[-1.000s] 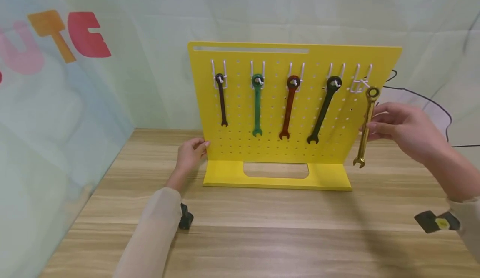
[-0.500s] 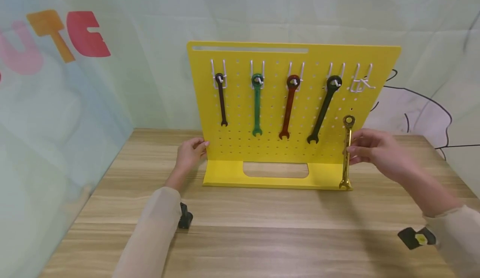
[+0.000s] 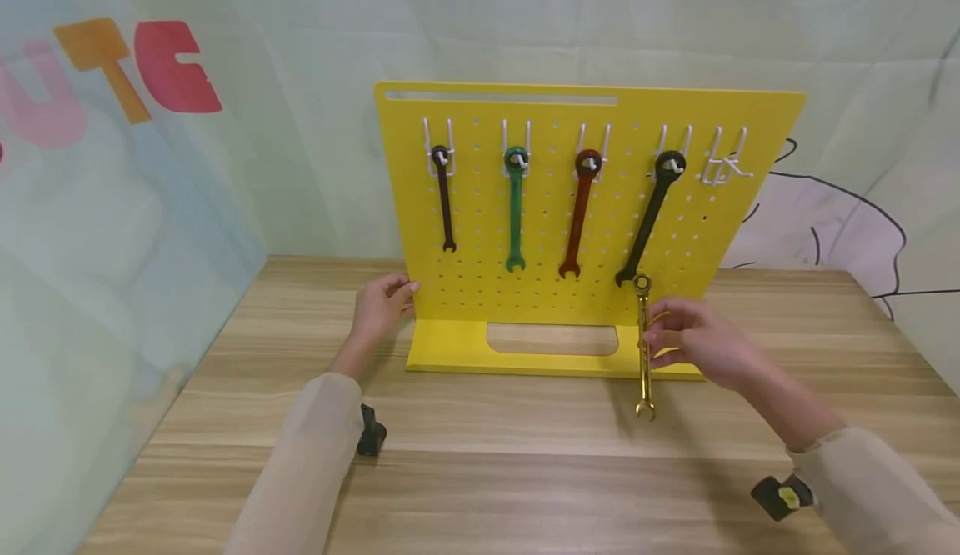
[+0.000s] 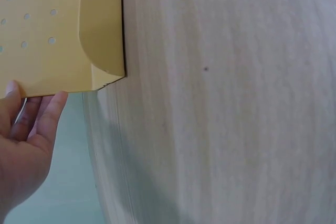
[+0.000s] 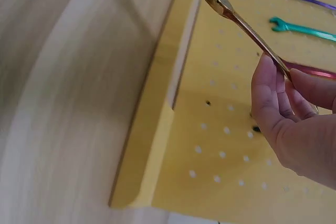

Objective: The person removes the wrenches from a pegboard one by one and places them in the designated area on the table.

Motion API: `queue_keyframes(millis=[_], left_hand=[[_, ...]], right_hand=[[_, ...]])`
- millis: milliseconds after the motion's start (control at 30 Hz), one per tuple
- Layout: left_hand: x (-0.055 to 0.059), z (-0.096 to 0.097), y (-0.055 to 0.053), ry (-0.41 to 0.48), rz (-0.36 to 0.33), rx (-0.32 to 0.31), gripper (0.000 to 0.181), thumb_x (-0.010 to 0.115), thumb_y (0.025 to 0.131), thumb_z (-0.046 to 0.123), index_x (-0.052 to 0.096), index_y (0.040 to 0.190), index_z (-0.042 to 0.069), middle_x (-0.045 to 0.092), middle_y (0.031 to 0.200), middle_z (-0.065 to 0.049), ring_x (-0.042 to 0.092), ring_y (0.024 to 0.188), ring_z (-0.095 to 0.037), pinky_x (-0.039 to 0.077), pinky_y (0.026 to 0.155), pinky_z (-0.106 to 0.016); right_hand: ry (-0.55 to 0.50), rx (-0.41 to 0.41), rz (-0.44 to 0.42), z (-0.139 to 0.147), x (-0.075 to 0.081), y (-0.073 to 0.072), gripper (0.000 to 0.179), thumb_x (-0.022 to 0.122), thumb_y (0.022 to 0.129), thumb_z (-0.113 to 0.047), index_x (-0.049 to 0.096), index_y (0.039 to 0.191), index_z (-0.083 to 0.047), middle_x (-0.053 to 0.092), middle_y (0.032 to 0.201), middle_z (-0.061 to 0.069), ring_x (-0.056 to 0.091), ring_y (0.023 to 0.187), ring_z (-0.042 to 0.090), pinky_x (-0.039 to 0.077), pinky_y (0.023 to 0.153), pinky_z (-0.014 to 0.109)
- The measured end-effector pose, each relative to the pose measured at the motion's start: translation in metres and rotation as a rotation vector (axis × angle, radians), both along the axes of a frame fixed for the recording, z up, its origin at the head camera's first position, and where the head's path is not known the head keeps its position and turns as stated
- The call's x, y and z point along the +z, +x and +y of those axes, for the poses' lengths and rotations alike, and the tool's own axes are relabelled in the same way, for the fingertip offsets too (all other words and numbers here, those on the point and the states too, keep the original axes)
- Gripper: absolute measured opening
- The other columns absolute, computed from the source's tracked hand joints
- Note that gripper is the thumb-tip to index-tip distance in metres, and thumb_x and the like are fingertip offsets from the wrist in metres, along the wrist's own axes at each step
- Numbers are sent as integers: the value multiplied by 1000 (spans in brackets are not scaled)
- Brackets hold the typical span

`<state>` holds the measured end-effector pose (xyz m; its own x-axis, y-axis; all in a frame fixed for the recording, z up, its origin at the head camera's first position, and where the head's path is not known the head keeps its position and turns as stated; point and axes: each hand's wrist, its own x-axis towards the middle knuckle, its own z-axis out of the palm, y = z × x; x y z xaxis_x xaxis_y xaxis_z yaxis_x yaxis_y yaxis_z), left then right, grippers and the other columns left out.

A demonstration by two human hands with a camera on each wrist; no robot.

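The gold wrench (image 3: 644,355) stands nearly upright in front of the yellow pegboard's lower right part, ring end up, open end down over the table (image 3: 525,472). The right hand (image 3: 692,342) pinches it midway between thumb and fingers. Its ring end overlaps the lower tip of the black wrench (image 3: 649,220) in the head view; whether they touch cannot be told. Leftward from there, the red wrench (image 3: 579,217), green wrench (image 3: 515,215) and purple wrench (image 3: 446,205) hang on white hooks of the yellow pegboard (image 3: 551,267). Another white hook (image 3: 726,169) sits at its upper right. The left hand (image 3: 381,309) grips the board's left edge, low down. Behind hangs a pale printed backdrop (image 3: 315,138).
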<state>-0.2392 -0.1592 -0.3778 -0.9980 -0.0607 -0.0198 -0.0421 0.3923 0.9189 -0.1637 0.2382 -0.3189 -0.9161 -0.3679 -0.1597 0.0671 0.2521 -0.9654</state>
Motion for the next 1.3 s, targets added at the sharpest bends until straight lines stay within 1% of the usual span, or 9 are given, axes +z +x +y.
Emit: queue_keyframes(millis=[233,400,567,800,967,1167,1300], left_hand=[[0,-1,0,0,0,1,26,52,94,15,58,107,-7,58,106,-21,58,96,-30,52,82,-36],[0,-1,0,3,-9,7,27,51,94,15,58,107,-7,58,107,-21,58,96,-29,52,82,-36],[0,0,0,9,-3,7,28,52,94,16,58,108,-8,58,107,-22,58,95,-30,52,82,-35],[0,2,0,6,-9,13,28,52,94,17,58,107,-7,58,105,-21,57,94,-29,53,81,-34],[0,1,0,7,-9,15,28,52,94,17,58,107,-7,58,105,-21,57,94,-29,53,81,-33],[1,1,0,2,-8,13,27,52,94,17,58,105,-6,59,104,-19,57,93,-27,53,80,-31],[1,1,0,-3,-3,7,27,52,94,17,58,105,-7,58,103,-19,57,93,-27,53,80,-32]], right_hand=[[-24,2,-75,-23,-15,1,17,52,88,7,44,103,9,53,84,11,59,74,22,55,71,43],[-40,10,-109,-41,-29,0,15,51,87,8,45,101,9,53,80,11,58,68,23,55,69,45],[-50,35,-134,-58,-42,0,12,52,86,9,47,97,8,54,78,11,58,65,21,56,65,41],[-43,77,-168,-83,-56,3,11,50,85,11,47,95,10,53,76,12,57,62,20,57,62,40],[-29,91,-207,-102,-62,5,9,53,85,11,48,92,9,52,75,12,57,60,20,57,60,39],[-43,111,-269,-124,-65,9,12,52,85,11,47,95,12,53,73,13,57,55,19,57,56,39],[-48,121,-304,-137,-66,12,12,52,85,12,47,96,12,54,72,14,58,53,20,57,55,39]])
